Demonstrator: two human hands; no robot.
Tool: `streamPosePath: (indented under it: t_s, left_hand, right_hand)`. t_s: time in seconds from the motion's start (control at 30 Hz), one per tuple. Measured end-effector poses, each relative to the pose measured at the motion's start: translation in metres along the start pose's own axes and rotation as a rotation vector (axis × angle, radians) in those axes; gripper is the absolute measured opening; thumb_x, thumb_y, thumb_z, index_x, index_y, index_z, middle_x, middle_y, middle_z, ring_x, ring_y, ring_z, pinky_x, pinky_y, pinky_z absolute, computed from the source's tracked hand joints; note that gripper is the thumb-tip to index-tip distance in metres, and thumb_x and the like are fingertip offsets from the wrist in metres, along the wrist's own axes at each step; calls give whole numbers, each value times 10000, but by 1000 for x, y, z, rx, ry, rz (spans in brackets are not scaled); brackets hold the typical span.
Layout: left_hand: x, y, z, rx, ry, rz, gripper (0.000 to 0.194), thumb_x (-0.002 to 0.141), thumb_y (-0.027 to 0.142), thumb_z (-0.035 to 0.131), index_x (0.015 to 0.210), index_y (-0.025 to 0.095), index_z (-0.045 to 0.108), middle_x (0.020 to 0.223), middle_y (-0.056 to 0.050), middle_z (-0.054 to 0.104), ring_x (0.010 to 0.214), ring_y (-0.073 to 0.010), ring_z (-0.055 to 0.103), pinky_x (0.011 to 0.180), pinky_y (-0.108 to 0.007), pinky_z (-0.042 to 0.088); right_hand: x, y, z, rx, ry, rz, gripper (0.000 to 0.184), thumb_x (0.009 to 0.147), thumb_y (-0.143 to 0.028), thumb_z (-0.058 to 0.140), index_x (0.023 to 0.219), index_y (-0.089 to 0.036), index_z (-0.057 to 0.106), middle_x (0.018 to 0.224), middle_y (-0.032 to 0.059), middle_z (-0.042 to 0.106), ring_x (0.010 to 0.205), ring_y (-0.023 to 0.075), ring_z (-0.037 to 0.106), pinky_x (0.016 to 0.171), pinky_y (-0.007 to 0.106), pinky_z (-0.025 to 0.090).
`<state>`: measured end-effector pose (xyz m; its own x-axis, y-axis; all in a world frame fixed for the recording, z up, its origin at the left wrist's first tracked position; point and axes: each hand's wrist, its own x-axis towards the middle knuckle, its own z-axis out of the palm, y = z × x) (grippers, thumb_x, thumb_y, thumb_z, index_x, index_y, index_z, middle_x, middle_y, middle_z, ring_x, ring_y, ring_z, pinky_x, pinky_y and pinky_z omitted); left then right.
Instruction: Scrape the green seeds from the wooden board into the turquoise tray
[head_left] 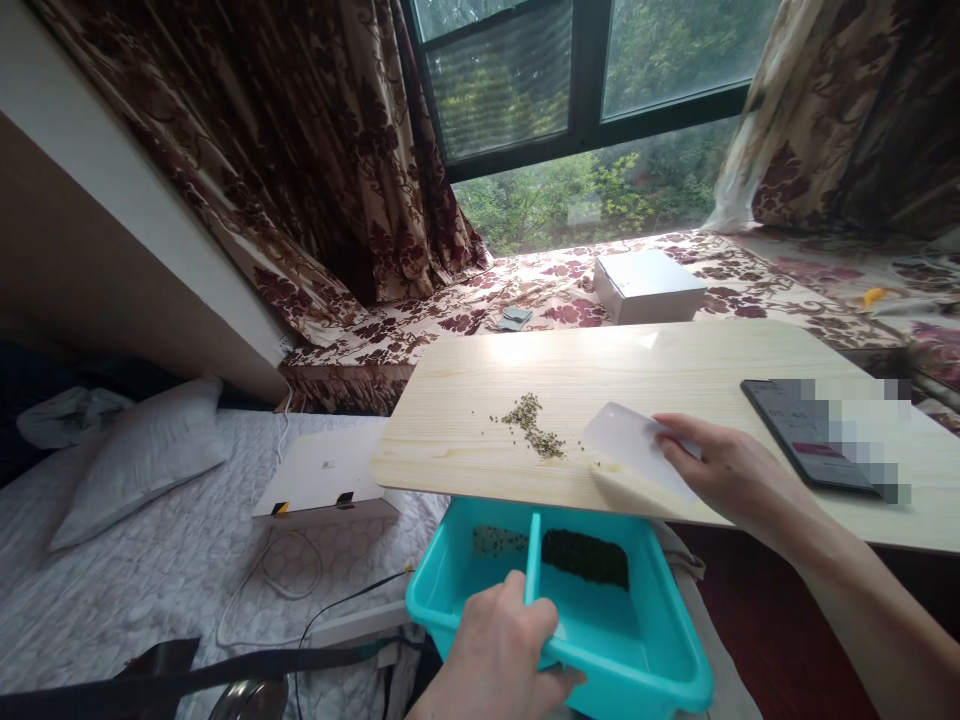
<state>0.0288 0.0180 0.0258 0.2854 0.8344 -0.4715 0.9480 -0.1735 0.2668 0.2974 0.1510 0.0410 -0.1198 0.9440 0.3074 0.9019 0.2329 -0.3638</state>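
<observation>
My right hand point(724, 468) pinches a thin, translucent white plastic scraper point(622, 436) just above the wooden tabletop point(450, 390). Left of the scraper's edge lies a loose pile of small greenish beans point(538, 436), with a few strays around it. Below the table's near edge, my left hand point(495, 635) is closed on the near side of a turquoise divided basin point(679, 640), by its middle partition. Dark green beans point(585, 557) fill the far part of the basin's right compartment. A few scattered beans point(495, 541) show in its left compartment, partly hidden by my hand.
A dark phone or tablet point(787, 430) lies at the table's right. Behind the table, a white box point(649, 285) sits on the floral window seat. On the bed at left are another white box point(322, 475), cables and a pillow point(146, 465).
</observation>
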Motion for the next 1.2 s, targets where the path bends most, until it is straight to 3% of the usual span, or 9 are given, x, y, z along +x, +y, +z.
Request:
streamPosePath:
  t_s: [0.23,0.57,0.83,1.2]
  left_hand:
    - [-7,-18,5,-53,39,-133,267,821,453,802,893,223,688,1004,-35,643,988,-245,645,821,-304,464]
    - [-5,-19,8,-58,60,-121,271,814,461,798,883,230,676,989,-28,636,962,-239,640,777,-291,444]
    - [-3,-22,7,-65,38,-134,291,804,488,795,896,233,689,1000,-35,643,971,-250,649,779,-304,447]
    - [7,-26,2,-74,1,-179,305,747,475,828,892,246,688,997,-26,618,981,-259,646,775,-293,441]
  right_hand:
    - [6,1,10,-48,-57,54,368,881,-322,476,1070,-221,775,871,112,813,751,320,755,608,369,514]
    - [14,-6,15,19,-108,31,331,862,-308,502,1028,-251,782,823,46,809,694,233,740,584,296,495]
    - [20,-20,18,69,-139,24,349,873,-311,475,1033,-236,776,830,55,808,714,235,743,586,292,496]
    - [18,-17,20,25,-129,7,346,859,-305,491,1032,-246,785,856,76,820,746,267,766,598,308,515]
